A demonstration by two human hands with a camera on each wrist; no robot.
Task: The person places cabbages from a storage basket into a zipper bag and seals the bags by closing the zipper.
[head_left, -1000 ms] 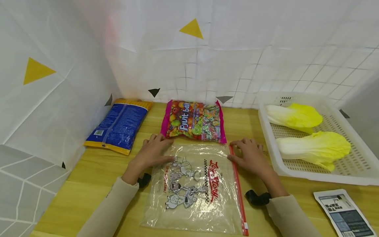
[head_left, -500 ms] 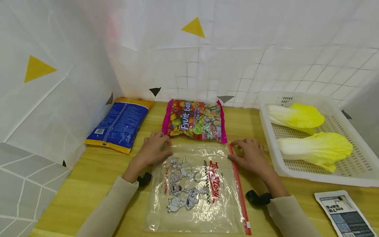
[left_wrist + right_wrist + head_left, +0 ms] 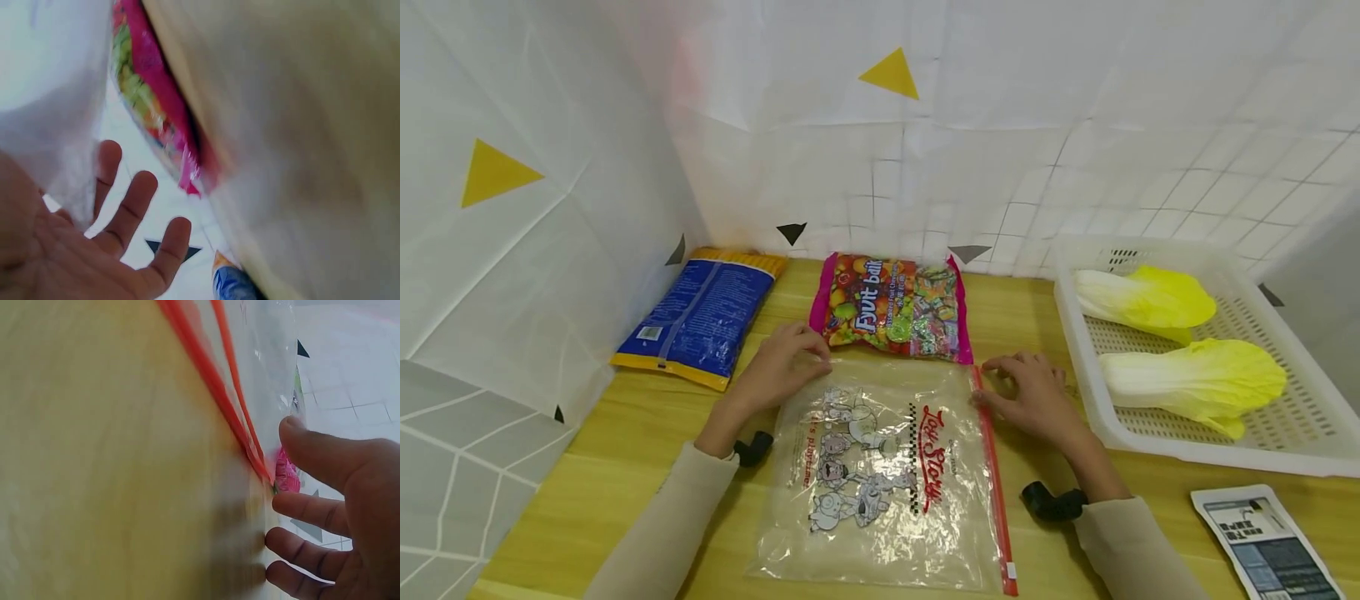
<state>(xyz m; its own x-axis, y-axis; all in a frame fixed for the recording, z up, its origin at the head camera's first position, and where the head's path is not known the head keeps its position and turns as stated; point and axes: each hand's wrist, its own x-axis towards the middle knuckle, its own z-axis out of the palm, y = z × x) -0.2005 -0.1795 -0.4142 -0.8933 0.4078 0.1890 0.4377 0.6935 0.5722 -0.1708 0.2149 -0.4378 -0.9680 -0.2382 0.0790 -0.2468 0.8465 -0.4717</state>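
Note:
A clear zip bag point(image 3: 865, 467) with cartoon print and a red zip edge point(image 3: 992, 475) lies flat on the table. At its far left corner my left hand point(image 3: 782, 367) pinches the plastic. The left wrist view shows the bag's film point(image 3: 69, 137) covering part of that hand point(image 3: 106, 250), hiding thumb and index finger, while the other fingers stretch out. My right hand point(image 3: 1030, 396) rests at the far right corner, thumb by the zip edge. In the right wrist view, this hand's fingers point(image 3: 306, 550) are spread and its thumb touches the plastic.
Behind the bag lies a pink-edged candy pack point(image 3: 891, 308). A blue-and-yellow packet point(image 3: 700, 317) sits at the left. On the right, a white basket point(image 3: 1150, 446) holds two cabbages point(image 3: 1195, 383), with a white-and-dark pouch point(image 3: 1270, 542) in front. White sheeting point(image 3: 1000, 83) encloses the table.
My left hand has lifted its thumb off the print and taken the bag's corner. The bag shifted slightly right, then back left. The right hand stays nearly in place.

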